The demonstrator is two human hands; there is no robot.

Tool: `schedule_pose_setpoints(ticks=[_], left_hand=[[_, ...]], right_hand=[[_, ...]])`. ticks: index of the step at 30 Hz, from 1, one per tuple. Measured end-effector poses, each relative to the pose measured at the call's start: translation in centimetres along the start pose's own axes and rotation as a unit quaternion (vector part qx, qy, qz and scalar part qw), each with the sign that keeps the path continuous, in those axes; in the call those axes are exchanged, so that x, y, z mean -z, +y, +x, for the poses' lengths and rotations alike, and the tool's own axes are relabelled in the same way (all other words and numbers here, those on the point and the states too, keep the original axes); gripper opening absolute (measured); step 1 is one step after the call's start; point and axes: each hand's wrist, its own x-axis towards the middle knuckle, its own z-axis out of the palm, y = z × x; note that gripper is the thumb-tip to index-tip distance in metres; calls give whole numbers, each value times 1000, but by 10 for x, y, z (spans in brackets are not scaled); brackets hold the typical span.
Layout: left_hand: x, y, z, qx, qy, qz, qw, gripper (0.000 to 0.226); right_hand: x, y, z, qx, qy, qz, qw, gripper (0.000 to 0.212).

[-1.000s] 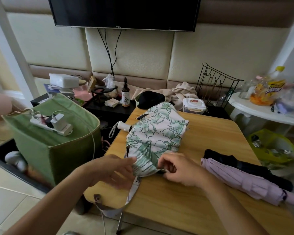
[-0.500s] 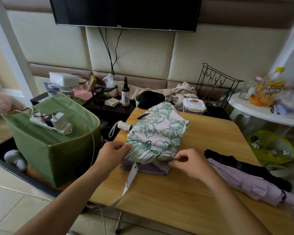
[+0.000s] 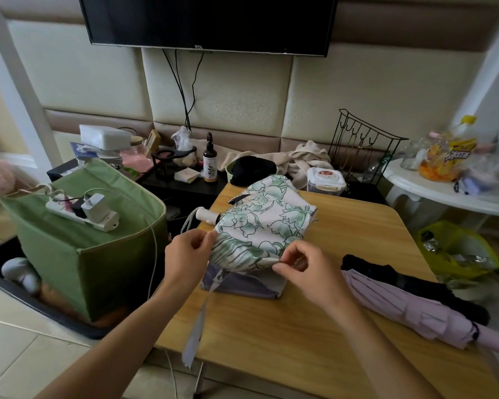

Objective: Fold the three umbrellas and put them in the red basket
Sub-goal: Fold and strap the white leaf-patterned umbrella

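1. Change from half a second before: both hands sit slightly farther up the floral umbrella, and the folded near edge of its canopy is drawn tighter, exposing more of the purple lining beneath; the grey closing strap still hangs over the near table edge.
2. Left hand: forearm enters from lower left; thumb and forefinger pinch the left edge of the floral canopy just below the white handle, the remaining fingers curled behind.
3. Right hand: forearm enters from lower right; thumb and forefinger pinch the right corner of the same folded edge, the other fingers curled loosely toward the palm.
4. The floral umbrella lies on the wooden table, handle pointing to the far left corner, canopy partly gathered but not rolled.
5. The pink umbrella lies closed at the right of the table, just beside the right forearm; the black umbrella lies touching its far side. Both are apart from the floral one.
6. A green fabric bin stands on the floor left of the table, carrying a white power strip with plugged chargers.
7. Behind the table: a spray bottle, a lidded plastic container, a black wire rack and a wall-mounted television.
8. A red basket cannot be identified in this view.
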Motion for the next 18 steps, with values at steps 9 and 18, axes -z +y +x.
schedule_pose_setpoints(ticks=[9,18], left_hand=[[-5,6,1,34,5,-58,998,30],[-7,5,0,40,-2,-46,998,35]], right_hand=[[-2,2,-3,-26,46,-2,999,14],[-6,4,-2,-38,26,3,999,21]])
